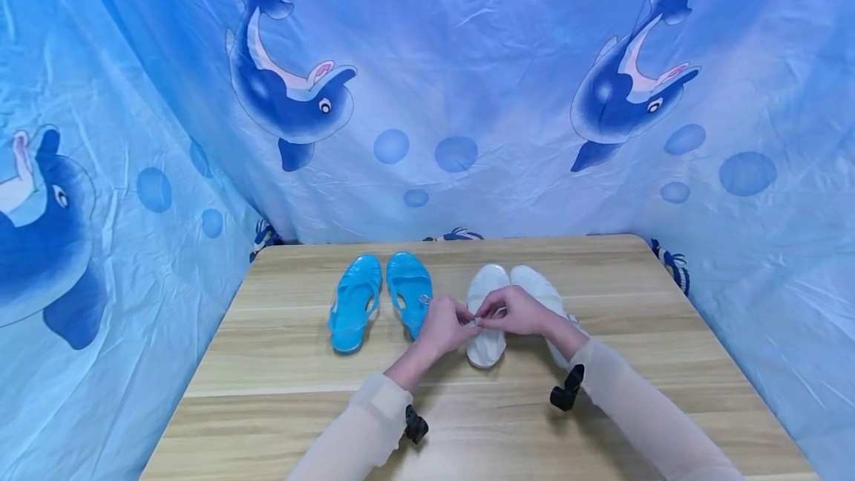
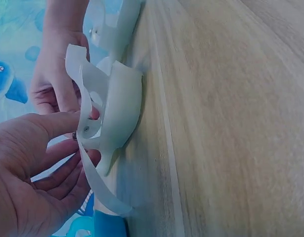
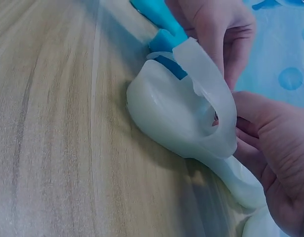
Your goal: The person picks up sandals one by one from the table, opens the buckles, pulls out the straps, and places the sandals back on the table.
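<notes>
Our left hand [image 1: 449,326] and right hand [image 1: 517,312] cover the middle of the white sandal [image 1: 486,314], so we cannot make out its buckle; the second white sandal [image 1: 544,295] lies half behind our right wrist; both wrist views crop the blue sandals [image 1: 381,299].

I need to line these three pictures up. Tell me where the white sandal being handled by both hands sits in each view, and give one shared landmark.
Head: white sandal, centre of the table, just right of the blue pair.
Left wrist: left of centre, standing against the table edge-on.
Right wrist: centre right, heel toward the camera.
Shared landmark: its strap, pinched between the left hand and right hand.
</notes>
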`<state>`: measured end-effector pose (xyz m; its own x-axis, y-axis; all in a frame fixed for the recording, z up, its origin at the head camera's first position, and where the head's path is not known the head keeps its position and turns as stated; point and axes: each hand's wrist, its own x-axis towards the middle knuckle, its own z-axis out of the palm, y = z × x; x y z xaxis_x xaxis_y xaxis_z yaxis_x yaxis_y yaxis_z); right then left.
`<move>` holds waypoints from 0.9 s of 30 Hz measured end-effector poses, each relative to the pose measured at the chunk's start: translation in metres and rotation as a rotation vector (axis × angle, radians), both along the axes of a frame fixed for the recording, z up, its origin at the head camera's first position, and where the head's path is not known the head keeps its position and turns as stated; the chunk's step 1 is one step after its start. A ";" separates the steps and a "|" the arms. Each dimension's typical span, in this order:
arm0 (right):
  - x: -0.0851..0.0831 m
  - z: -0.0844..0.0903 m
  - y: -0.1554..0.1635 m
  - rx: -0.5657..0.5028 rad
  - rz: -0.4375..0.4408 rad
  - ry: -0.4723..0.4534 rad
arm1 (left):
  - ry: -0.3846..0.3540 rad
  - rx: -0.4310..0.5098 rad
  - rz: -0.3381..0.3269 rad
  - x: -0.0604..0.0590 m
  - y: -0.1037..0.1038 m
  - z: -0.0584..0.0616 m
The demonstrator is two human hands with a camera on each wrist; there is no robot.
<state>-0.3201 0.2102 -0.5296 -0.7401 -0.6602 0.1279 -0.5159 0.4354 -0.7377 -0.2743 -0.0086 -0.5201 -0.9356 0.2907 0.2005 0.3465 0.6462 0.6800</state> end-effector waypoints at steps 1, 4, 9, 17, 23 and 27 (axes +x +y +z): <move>0.000 0.000 -0.001 0.000 -0.002 0.000 | -0.006 -0.003 0.002 0.000 0.000 0.000; 0.001 0.000 -0.002 -0.005 -0.003 0.011 | -0.019 -0.026 0.002 0.000 0.000 0.002; 0.004 0.000 -0.002 -0.001 -0.017 0.032 | -0.033 -0.077 0.002 -0.001 0.000 0.005; -0.006 0.017 -0.008 -0.004 -0.014 0.042 | -0.005 -0.061 0.036 -0.011 0.000 0.019; 0.005 0.010 -0.006 -0.014 -0.038 0.050 | -0.005 -0.045 0.038 -0.001 0.003 0.014; 0.020 -0.001 -0.005 -0.011 -0.018 0.039 | -0.018 -0.086 0.034 0.011 0.004 0.006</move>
